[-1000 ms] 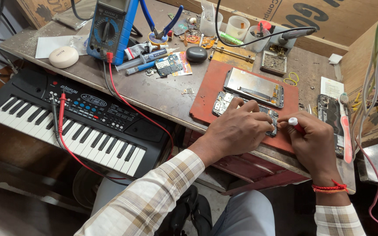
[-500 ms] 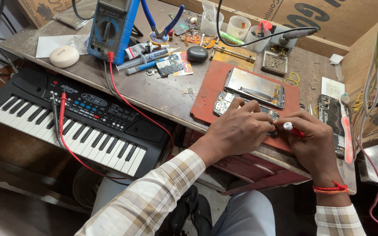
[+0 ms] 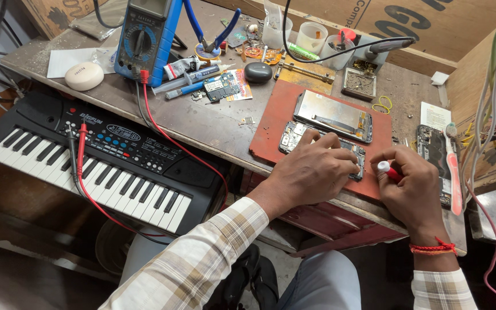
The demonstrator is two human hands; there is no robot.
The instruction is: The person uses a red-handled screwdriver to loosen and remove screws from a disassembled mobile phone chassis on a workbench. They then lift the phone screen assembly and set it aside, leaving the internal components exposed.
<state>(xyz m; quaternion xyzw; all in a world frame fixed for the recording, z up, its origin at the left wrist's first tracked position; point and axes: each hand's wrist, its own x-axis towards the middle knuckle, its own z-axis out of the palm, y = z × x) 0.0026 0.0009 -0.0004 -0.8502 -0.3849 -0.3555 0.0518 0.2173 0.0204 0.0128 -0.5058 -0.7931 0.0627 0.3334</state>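
— What are the hands on?

— The left hand (image 3: 311, 172) lies flat over an opened phone (image 3: 294, 136) on the red mat (image 3: 271, 126), fingers spread and pressing it down, not clenched. The right hand (image 3: 411, 192) is closed around a red screwdriver (image 3: 388, 170) with a white cap, just beside the phone's right end.

— And the phone's screen?

— It lies on the same mat, just above the hands: a screen panel (image 3: 334, 115), face up.

— What else is about?

— A blue multimeter (image 3: 144, 37) at the back of the bench, its red lead running down over a small keyboard (image 3: 87, 155) to the left. Another opened phone (image 3: 431, 143) lies right of the mat with a toothbrush (image 3: 453, 166) beside it.
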